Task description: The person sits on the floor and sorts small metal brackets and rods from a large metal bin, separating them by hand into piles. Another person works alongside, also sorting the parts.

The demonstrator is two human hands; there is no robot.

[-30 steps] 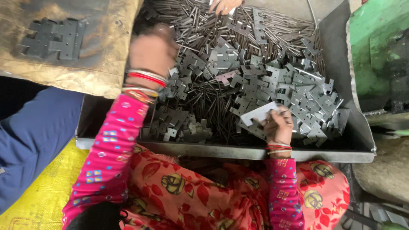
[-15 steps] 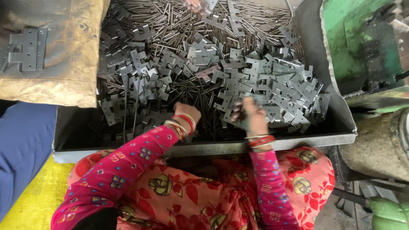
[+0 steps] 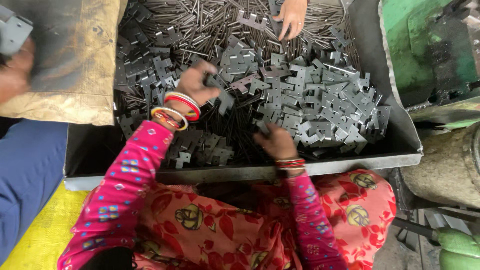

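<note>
A grey metal tray (image 3: pixel 350 164) holds a heap of flat grey hinge plates (image 3: pixel 320 105) over several thin steel pins (image 3: pixel 200 25). My left hand (image 3: pixel 196 84), with red and white bangles at the wrist, reaches into the middle of the tray and pinches a hinge plate (image 3: pixel 223 99) lifted slightly off the pile. My right hand (image 3: pixel 276 142) rests nearer the front edge. Its fingers curl around a plate at the foot of the heap, and most of that plate is hidden.
Another person's hand (image 3: pixel 291 15) touches the plates at the tray's far side. At the left, a blurred hand (image 3: pixel 14 75) of a person in blue holds a grey plate (image 3: pixel 12 32) over a brown sack (image 3: pixel 75 60). A green machine (image 3: pixel 430 50) stands on the right.
My left hand has gone from the tray's front edge out to the middle of the pile and taken a plate. My right hand stays low at the front of the heap.
</note>
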